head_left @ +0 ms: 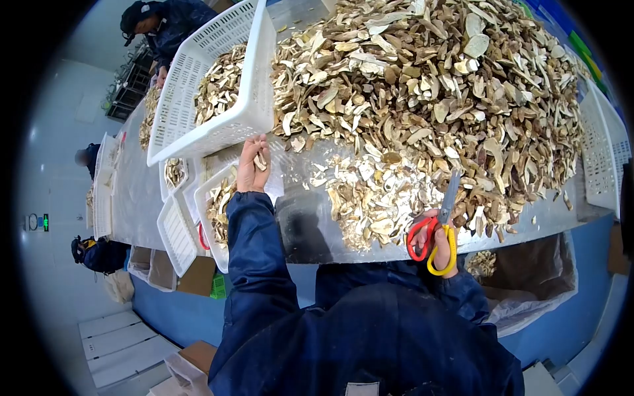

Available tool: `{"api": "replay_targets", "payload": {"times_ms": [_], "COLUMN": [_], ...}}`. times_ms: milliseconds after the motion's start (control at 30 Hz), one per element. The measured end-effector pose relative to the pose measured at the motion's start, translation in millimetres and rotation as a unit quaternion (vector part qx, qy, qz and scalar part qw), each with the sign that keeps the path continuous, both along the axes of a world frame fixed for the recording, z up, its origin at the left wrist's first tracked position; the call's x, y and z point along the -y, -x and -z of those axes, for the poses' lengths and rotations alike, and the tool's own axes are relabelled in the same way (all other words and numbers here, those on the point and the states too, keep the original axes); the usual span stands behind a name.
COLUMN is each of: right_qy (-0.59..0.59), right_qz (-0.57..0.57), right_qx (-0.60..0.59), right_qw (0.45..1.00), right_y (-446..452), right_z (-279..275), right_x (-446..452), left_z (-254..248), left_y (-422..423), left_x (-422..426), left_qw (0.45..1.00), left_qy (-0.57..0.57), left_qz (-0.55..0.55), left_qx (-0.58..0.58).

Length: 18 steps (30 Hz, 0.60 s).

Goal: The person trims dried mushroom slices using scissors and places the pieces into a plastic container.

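Observation:
My left hand (249,173) is closed around a pale dried mushroom slice (261,160), just below the corner of a tall white perforated crate (261,89). Scissors (450,198) with one red and one yellow handle loop are in my right hand (438,247), near the table's front edge. Their blades point away from me, over the mushrooms. A large heap of dried mushroom slices (422,86) covers the far side of the table. Between my hands lies a lower patch of small, pale mushroom pieces (376,198).
Left of my forearm, a white basket (222,254) holds slices beside a shallow white tray (177,232). A lined box (541,284) stands below the table at right. Another white crate (598,155) is at the right end. A person (173,30) works at the upper left.

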State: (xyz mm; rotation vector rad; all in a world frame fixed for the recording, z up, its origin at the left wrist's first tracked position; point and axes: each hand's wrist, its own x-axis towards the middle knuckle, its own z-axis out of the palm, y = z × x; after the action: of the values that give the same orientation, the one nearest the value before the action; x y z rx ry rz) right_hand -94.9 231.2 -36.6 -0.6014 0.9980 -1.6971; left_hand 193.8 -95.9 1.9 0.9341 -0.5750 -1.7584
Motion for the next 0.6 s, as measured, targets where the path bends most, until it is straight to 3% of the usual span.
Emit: {"api": "replay_targets", "payload": {"times_ms": [33,133,200,267,400,433,533,600], "right_qy": [0.0,0.002,0.004,0.007,0.003,-0.002,-0.002,0.0], "right_qz": [0.0,0.001,0.003,0.005,0.006,0.007,0.004,0.004], "right_qx": [-0.002,0.0,0.0,-0.004,-0.011,-0.012,-0.009,-0.003], "right_qw": [1.0,1.0,1.0,1.0,1.0,1.0,1.0,1.0], "right_y": [0,0,0,0,0,0,0,0], "right_z": [-2,-1,-1,-2,-3,-2,-4,-3], "right_x": [1,0,0,1,1,0,1,1], "left_z": [7,20,24,24,41,37,43,37], "left_y": [-2,0,14,36,50,51,43,41], "left_x": [4,15,11,0,-6,-10,-9,-12], "left_qw": [0.999,0.967,0.859,0.69,0.645,0.594,0.679,0.844], "left_qy": [0.026,0.088,0.182,0.296,0.343,0.376,0.381,0.198], "left_qz": [0.036,0.115,0.118,0.097,0.061,0.071,0.1,0.124], "left_qx": [-0.024,0.208,0.464,0.654,0.681,0.707,0.619,0.482]}}
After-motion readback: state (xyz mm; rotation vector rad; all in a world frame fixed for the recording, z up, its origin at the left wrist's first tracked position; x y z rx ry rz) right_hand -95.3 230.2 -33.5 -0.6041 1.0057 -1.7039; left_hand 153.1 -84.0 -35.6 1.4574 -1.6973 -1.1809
